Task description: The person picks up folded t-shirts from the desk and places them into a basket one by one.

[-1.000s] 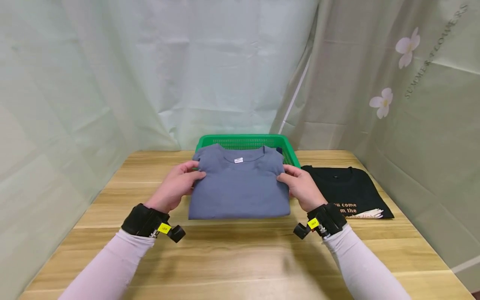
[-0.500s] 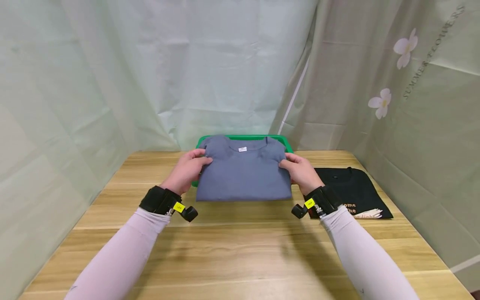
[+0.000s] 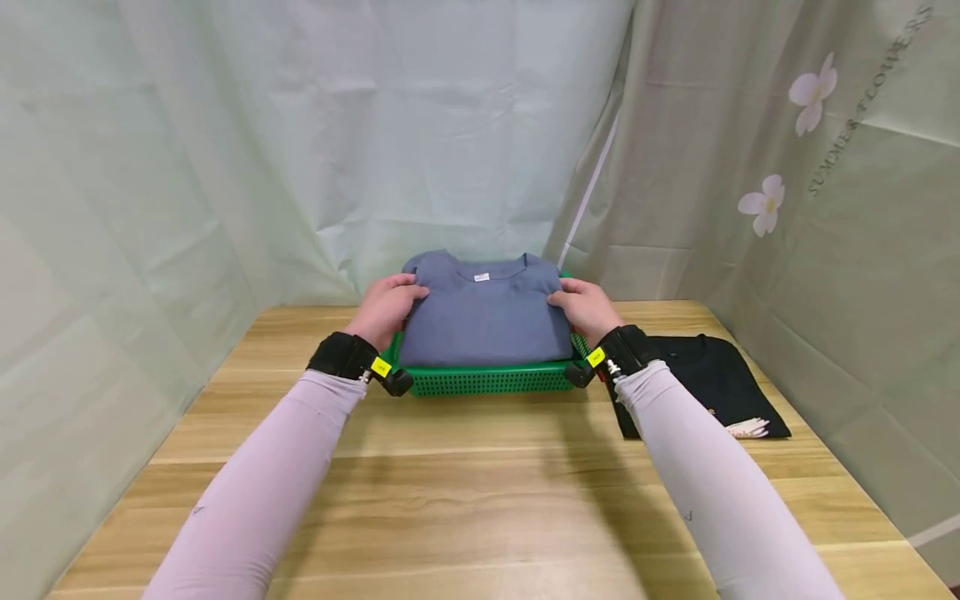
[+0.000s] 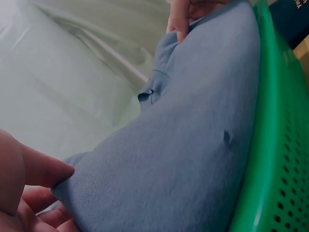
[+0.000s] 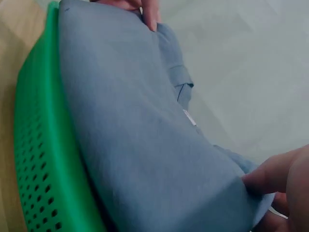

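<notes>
A folded blue-grey T-shirt with a small white neck label is held by both hands over the green basket. My left hand pinches its left side, thumb on top and fingers beneath. On the opposite side my right hand pinches it the same way. The shirt's lower fold lies along the inside of the basket's near rim, as the left wrist view shows with the T-shirt beside the green rim. Most of the basket's inside is hidden under the shirt.
A folded black T-shirt with printed lettering lies on the wooden table right of the basket, partly behind my right forearm. Pale curtains hang behind the table and along both sides.
Both hands have carried the blue-grey T-shirt forward, away from me, from in front of the basket to over it. The basket's near wall now shows below the shirt.
</notes>
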`<action>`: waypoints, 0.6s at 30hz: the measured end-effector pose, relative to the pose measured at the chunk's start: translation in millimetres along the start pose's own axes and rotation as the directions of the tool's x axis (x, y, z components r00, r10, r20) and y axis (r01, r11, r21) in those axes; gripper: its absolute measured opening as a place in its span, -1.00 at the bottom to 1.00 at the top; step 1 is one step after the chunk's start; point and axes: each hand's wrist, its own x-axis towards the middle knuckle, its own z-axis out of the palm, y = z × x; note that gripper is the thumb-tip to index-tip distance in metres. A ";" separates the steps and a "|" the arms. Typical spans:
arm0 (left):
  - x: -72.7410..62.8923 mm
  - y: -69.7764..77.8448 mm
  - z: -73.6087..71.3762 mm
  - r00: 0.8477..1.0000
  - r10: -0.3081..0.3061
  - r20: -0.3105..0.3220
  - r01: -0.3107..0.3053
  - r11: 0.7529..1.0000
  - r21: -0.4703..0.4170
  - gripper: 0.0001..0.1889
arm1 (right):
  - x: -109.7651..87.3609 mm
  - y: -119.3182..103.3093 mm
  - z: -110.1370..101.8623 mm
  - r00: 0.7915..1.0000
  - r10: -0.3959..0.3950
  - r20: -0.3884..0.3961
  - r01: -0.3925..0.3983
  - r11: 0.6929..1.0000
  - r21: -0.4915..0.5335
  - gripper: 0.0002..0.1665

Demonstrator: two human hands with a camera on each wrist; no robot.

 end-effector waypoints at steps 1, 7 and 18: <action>2.7 -0.3 0.9 1.000 0.004 -0.009 -0.004 1.000 0.003 -0.33 | 2.8 0.2 1.3 1.000 0.005 -0.003 -0.005 1.000 0.004 -0.27; 11.6 -10.8 5.3 1.000 -0.003 -0.020 0.004 0.999 0.050 -0.35 | 8.6 9.0 6.8 0.999 0.041 -0.005 -0.041 0.999 -0.003 -0.26; -5.5 -14.7 21.0 0.984 0.172 -0.053 -0.147 0.938 0.314 -0.46 | -16.6 8.4 -9.2 1.000 -0.002 0.015 0.002 1.000 -0.031 -0.25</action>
